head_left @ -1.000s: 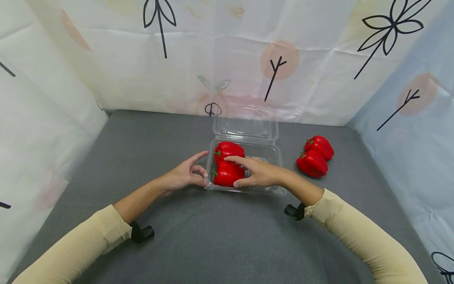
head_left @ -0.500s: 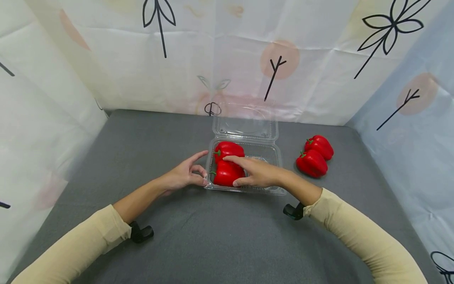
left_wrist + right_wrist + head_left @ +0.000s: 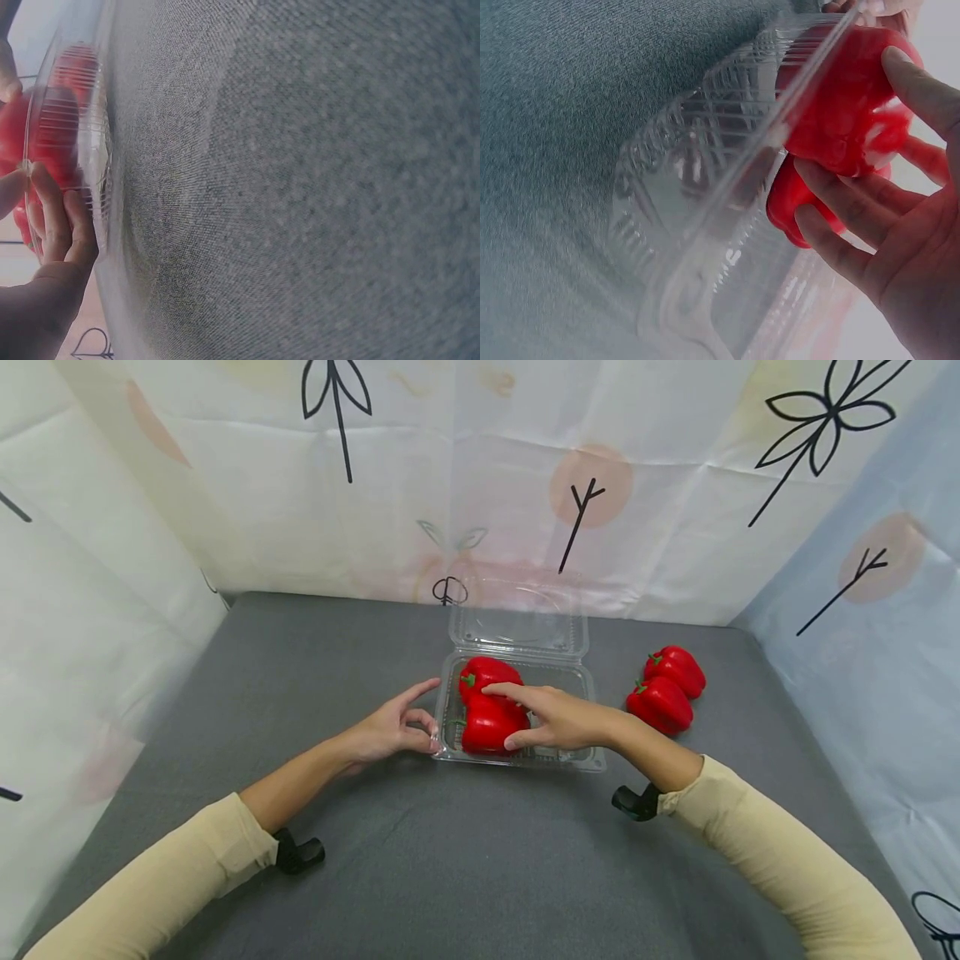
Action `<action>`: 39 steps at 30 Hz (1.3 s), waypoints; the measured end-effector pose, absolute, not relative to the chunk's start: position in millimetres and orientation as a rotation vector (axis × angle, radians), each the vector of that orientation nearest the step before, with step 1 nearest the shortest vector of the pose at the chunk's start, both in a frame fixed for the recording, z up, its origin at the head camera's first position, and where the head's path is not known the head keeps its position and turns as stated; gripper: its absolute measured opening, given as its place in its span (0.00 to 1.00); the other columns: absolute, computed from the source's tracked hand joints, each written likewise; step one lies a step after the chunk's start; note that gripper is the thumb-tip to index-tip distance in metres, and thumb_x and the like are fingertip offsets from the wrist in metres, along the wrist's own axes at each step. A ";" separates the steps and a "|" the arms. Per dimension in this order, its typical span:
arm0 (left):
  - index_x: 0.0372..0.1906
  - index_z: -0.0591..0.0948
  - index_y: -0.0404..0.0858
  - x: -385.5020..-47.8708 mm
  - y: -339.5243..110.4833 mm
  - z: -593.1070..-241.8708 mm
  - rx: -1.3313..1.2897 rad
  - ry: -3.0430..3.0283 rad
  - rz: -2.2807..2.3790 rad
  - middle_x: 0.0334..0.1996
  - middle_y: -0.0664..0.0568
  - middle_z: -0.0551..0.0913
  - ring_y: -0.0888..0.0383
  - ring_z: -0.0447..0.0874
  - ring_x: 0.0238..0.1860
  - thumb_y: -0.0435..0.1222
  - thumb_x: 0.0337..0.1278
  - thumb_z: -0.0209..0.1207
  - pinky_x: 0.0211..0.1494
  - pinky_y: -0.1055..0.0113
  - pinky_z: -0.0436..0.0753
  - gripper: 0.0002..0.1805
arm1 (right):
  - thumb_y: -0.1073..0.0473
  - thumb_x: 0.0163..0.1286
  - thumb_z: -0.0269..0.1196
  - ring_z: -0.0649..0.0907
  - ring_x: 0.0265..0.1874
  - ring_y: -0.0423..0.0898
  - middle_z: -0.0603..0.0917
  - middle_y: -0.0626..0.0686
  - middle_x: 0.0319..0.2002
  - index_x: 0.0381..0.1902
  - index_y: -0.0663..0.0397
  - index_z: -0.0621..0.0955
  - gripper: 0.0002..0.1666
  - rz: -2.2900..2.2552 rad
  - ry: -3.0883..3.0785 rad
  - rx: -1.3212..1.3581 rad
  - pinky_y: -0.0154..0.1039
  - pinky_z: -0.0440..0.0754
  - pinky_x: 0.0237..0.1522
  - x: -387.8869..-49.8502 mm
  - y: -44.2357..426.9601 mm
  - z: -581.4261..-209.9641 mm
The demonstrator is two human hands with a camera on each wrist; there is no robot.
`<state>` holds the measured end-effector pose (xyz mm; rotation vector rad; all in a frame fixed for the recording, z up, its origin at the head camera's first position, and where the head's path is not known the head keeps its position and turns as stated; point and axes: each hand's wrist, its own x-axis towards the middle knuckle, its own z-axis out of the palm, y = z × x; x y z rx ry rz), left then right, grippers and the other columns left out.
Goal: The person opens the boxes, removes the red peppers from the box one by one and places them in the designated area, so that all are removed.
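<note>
the front pepper (image 3: 491,727) and back pepper (image 3: 487,671) in the box (image 3: 561,677) are bright red with green stems (image 3: 469,680); the near loose pepper (image 3: 662,707) and far loose pepper (image 3: 678,670) share both colours. the box is clear, its walls (image 3: 739,82) finely ribbed. plain grey tabletop (image 3: 450,860); pale yellow left sleeve (image 3: 168,872) and right sleeve (image 3: 783,856), black clips (image 3: 298,853). the whitish cloth (image 3: 465,468) bears black flowers (image 3: 832,415), dark twigs (image 3: 576,529), peach discs (image 3: 618,485) and faint green leaves (image 3: 472,539).
</note>
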<state>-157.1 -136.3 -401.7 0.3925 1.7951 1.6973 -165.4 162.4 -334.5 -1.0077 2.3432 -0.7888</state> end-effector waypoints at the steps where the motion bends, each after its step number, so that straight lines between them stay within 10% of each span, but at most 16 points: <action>1: 0.80 0.46 0.47 -157.1 -136.0 -401.7 0.396 1.794 1.699 0.39 0.46 0.78 0.52 0.83 0.38 0.27 0.60 0.62 0.53 0.62 0.80 0.50 | 0.55 0.66 0.69 0.73 0.64 0.55 0.71 0.56 0.68 0.76 0.48 0.60 0.46 -0.794 2.344 -1.006 0.57 0.74 0.61 -164.6 164.2 -332.7; 39: 0.80 0.45 0.47 -155.6 -135.6 -402.3 0.393 1.795 1.718 0.37 0.47 0.77 0.55 0.82 0.36 0.25 0.58 0.62 0.50 0.64 0.79 0.52 | 0.60 0.60 0.73 0.81 0.50 0.56 0.80 0.60 0.56 0.71 0.52 0.68 0.43 -0.807 2.823 -0.765 0.44 0.84 0.43 -140.7 313.6 -279.7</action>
